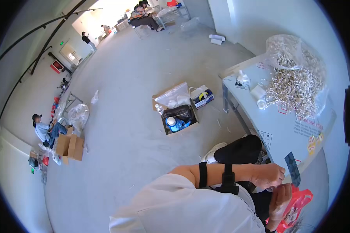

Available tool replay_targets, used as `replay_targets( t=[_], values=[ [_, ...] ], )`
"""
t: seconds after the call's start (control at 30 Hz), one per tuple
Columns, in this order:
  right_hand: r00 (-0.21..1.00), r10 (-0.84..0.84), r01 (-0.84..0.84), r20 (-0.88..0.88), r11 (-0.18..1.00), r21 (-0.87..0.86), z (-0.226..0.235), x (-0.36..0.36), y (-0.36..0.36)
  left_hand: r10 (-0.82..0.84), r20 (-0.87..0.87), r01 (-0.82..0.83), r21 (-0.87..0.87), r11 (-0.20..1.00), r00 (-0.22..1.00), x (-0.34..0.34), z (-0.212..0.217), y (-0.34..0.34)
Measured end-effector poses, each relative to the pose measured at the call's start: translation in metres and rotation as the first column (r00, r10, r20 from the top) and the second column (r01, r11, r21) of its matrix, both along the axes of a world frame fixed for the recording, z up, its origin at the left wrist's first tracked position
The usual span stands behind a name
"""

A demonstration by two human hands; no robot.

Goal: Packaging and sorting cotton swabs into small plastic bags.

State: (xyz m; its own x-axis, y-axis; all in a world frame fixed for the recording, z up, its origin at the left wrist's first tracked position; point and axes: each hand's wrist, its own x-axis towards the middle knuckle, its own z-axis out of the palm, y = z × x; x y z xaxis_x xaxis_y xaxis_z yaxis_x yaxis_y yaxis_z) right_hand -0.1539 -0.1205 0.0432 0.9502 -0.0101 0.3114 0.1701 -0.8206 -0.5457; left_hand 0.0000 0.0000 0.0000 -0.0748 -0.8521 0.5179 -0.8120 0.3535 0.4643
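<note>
Someone's white shirt point(182, 206) is foremost. Left hand point(269, 175) and right hand point(280, 201) curl close together by the table point(282, 136), grip unclear; dark strip point(292, 169) and red bag point(299, 202) flank the table's near end.

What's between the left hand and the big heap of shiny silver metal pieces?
In the head view: a dark, flat strip beside the left hand, then pale blue-grey tabletop with printed marks, up to the silver heap.
</note>
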Motion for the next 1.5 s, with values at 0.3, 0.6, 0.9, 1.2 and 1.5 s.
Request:
replay_targets(
  t=[0.3, 0.6, 0.9, 1.2, 1.5],
  values=[
    [0.97, -0.183, 0.219, 0.159, 0.944, -0.245, -0.029, 0.051, -0.035, 0.245, 0.03, -0.232, -0.236, 0.944, 0.969, 0.039, -0.01, -0.04],
    [0.887, -0.394, 0.438, 0.243, 0.883, -0.167, -0.066, 0.085, -0.088, 0.289, 0.092, -0.284, -0.06, 0.957, 0.953, 0.075, -0.021, -0.097],
    [0.913, -0.342, 0.381, 0.22, 0.91, -0.165, -0.106, 0.078, -0.085, 0.244, 0.038, -0.244, -0.004, 0.97, 0.969, 0.068, -0.049, -0.094],
    [0.884, -0.405, 0.36, 0.233, 0.908, 0.214, -0.077, 0.068, -0.066, 0.234, -0.21, -0.238, 0.009, 0.971, 0.949, 0.065, -0.032, -0.074],
    [0.893, -0.413, 0.351, 0.179, 0.887, 0.3, -0.056, 0.063, -0.045, 0.242, -0.252, -0.257, -0.027, 0.966, 0.937, 0.054, -0.016, -0.059]
  ],
)
